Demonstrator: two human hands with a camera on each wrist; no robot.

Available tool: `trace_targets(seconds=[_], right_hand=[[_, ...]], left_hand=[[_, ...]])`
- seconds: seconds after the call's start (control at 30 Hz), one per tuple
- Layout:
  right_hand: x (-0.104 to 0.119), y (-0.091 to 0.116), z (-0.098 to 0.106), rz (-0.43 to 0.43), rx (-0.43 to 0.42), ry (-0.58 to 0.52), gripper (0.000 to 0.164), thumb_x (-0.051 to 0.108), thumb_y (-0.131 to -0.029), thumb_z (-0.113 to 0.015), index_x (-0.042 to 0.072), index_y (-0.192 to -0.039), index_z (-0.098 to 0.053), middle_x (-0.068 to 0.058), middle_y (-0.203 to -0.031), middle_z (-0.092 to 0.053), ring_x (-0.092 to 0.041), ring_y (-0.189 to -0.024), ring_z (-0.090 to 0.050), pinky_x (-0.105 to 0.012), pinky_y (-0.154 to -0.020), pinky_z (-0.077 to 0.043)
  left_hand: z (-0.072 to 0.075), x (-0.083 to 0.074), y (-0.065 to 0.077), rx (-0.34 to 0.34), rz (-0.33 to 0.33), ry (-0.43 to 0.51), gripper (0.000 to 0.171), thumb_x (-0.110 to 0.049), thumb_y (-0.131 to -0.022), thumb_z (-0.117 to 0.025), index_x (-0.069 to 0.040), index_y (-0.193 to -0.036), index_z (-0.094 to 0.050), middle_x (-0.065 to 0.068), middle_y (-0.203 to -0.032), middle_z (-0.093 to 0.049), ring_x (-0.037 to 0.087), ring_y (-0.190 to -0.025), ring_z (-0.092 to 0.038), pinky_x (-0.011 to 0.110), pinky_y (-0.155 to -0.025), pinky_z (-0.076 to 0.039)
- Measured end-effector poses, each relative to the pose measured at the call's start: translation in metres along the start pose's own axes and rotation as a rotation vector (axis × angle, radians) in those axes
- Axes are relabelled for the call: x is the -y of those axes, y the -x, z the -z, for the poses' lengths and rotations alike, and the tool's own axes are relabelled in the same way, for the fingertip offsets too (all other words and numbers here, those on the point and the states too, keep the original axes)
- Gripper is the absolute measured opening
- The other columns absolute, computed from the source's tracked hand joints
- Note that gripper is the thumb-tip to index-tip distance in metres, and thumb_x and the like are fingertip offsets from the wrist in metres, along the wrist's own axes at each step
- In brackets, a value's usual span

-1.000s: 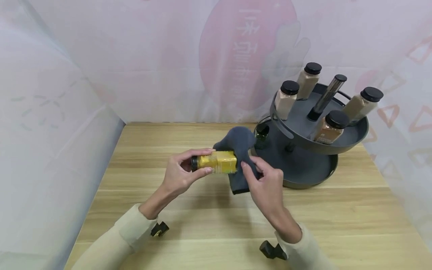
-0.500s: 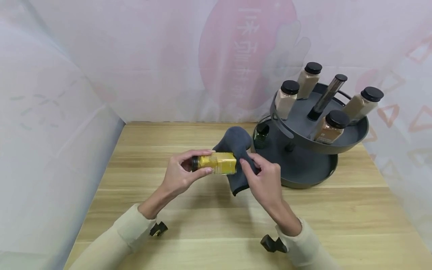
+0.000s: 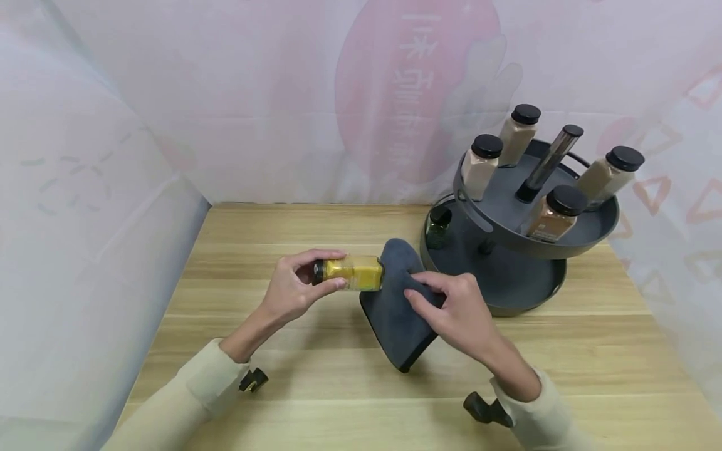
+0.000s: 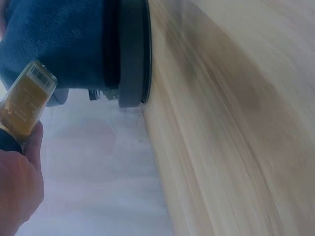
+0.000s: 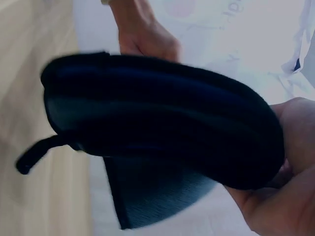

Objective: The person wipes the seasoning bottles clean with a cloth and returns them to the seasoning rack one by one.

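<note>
My left hand (image 3: 290,288) grips a spice jar (image 3: 361,274) with a black lid and yellow contents, tipped on its side above the table. The lid end lies toward the palm, and the base points right. In the left wrist view a barcode label shows on the base end of the jar (image 4: 28,101). A dark blue-grey cloth (image 3: 397,313) hangs from my right hand (image 3: 459,307), pinched between thumb and fingers. The cloth lies right by the jar's base; whether they touch, I cannot tell. In the right wrist view the folded cloth (image 5: 157,113) hides the jar.
A dark two-tier round rack (image 3: 507,247) stands at the right back. Several black-lidded spice jars sit on its upper tier, among them an orange-brown jar (image 3: 555,216). A dark green jar (image 3: 437,228) stands on the lower tier. White printed sheeting (image 3: 271,125) borders the wooden table (image 3: 271,232).
The cloth has come away from around the jar's base and now hangs lower and more spread out. My left hand with the jar has shifted slightly left; my right hand has moved right and down.
</note>
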State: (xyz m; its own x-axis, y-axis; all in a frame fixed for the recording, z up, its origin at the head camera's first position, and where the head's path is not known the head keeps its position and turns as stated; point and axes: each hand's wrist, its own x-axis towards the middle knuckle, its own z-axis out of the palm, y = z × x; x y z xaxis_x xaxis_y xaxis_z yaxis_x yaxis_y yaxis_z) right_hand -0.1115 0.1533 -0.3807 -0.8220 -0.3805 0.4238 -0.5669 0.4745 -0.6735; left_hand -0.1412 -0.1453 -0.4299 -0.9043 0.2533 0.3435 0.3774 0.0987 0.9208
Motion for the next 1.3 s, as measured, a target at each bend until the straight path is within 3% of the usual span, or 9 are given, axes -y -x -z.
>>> trace_targets(seconds=[0.3,0.4,0.5,0.63,0.8,1.0,1.13,1.23,1.3], right_hand=[[-0.01,-0.04,0.015,-0.076,0.102,0.143,0.017,0.008,-0.097,-0.075,0.003,-0.113,-0.081,-0.013,-0.106,-0.08,-0.019,-0.082,-0.075,-0.041,-0.075,-0.061],[-0.015,-0.056,0.011,-0.082,0.116,0.188,0.021,0.01,-0.099,-0.073,0.002,-0.117,-0.08,-0.015,-0.105,-0.08,-0.019,-0.071,-0.071,-0.04,-0.07,-0.059],[-0.02,-0.071,0.004,-0.1,0.137,0.217,0.025,0.013,-0.1,-0.072,0.001,-0.122,-0.078,-0.012,-0.08,-0.076,-0.015,-0.053,-0.057,-0.033,-0.056,-0.048],[-0.029,-0.088,-0.008,-0.116,0.143,0.243,0.028,0.014,-0.102,-0.07,0.0,-0.126,-0.076,-0.006,-0.053,-0.054,-0.014,-0.039,-0.036,-0.028,-0.044,-0.028],[-0.04,-0.108,-0.02,-0.102,0.11,0.259,0.028,0.013,-0.103,-0.069,0.0,-0.127,-0.075,-0.015,-0.08,-0.075,-0.012,-0.041,-0.042,-0.026,-0.045,-0.03],[-0.053,-0.133,-0.032,-0.117,0.08,0.276,0.031,0.015,-0.106,-0.065,0.0,-0.133,-0.072,-0.021,-0.1,-0.078,-0.02,-0.044,-0.053,-0.033,-0.047,-0.041],[-0.062,-0.148,-0.042,-0.122,0.047,0.307,0.031,0.015,-0.107,-0.065,0.002,-0.133,-0.072,-0.019,-0.119,-0.077,-0.026,-0.066,-0.07,-0.041,-0.065,-0.058],[-0.069,-0.159,-0.047,-0.133,0.025,0.325,0.03,0.016,-0.107,-0.065,0.004,-0.134,-0.072,-0.018,-0.124,-0.075,-0.026,-0.074,-0.074,-0.042,-0.071,-0.06],[-0.074,-0.166,-0.05,-0.147,0.01,0.323,0.03,0.016,-0.107,-0.065,0.005,-0.134,-0.072,-0.018,-0.123,-0.076,-0.025,-0.067,-0.072,-0.04,-0.064,-0.058]], left_hand=[[0.014,0.001,0.012,0.047,0.092,-0.092,0.036,-0.003,-0.085,-0.088,-0.007,-0.12,-0.078,0.011,-0.124,-0.076,0.021,-0.09,-0.073,0.029,-0.074,-0.063],[0.015,0.0,0.016,0.085,0.099,-0.145,0.036,-0.006,-0.085,-0.09,-0.008,-0.119,-0.079,0.011,-0.125,-0.076,0.02,-0.09,-0.075,0.03,-0.074,-0.063],[0.015,0.0,0.019,0.131,0.089,-0.223,0.036,-0.009,-0.083,-0.092,-0.009,-0.117,-0.08,0.009,-0.122,-0.077,0.018,-0.087,-0.074,0.029,-0.07,-0.063],[0.014,-0.002,0.02,0.201,0.076,-0.336,0.036,-0.015,-0.081,-0.094,-0.015,-0.114,-0.08,0.002,-0.117,-0.079,0.015,-0.092,-0.073,0.029,-0.073,-0.062],[0.013,-0.005,0.016,0.32,0.028,-0.429,0.036,-0.017,-0.08,-0.094,-0.017,-0.113,-0.08,-0.005,-0.113,-0.079,0.013,-0.102,-0.074,0.034,-0.087,-0.061],[0.007,-0.004,0.013,0.465,-0.003,-0.481,0.034,-0.014,-0.08,-0.092,-0.017,-0.112,-0.08,-0.006,-0.11,-0.079,0.01,-0.101,-0.073,0.034,-0.09,-0.06],[0.003,-0.002,0.012,0.538,-0.013,-0.526,0.033,-0.016,-0.081,-0.093,-0.016,-0.111,-0.08,-0.006,-0.108,-0.079,0.008,-0.101,-0.073,0.032,-0.09,-0.06],[-0.001,-0.001,0.012,0.58,-0.018,-0.543,0.032,-0.016,-0.081,-0.092,-0.015,-0.111,-0.08,-0.006,-0.108,-0.079,0.007,-0.1,-0.073,0.03,-0.089,-0.059],[-0.003,-0.001,0.012,0.599,-0.025,-0.552,0.031,-0.015,-0.081,-0.092,-0.015,-0.11,-0.08,-0.006,-0.108,-0.079,0.007,-0.099,-0.072,0.028,-0.087,-0.059]])
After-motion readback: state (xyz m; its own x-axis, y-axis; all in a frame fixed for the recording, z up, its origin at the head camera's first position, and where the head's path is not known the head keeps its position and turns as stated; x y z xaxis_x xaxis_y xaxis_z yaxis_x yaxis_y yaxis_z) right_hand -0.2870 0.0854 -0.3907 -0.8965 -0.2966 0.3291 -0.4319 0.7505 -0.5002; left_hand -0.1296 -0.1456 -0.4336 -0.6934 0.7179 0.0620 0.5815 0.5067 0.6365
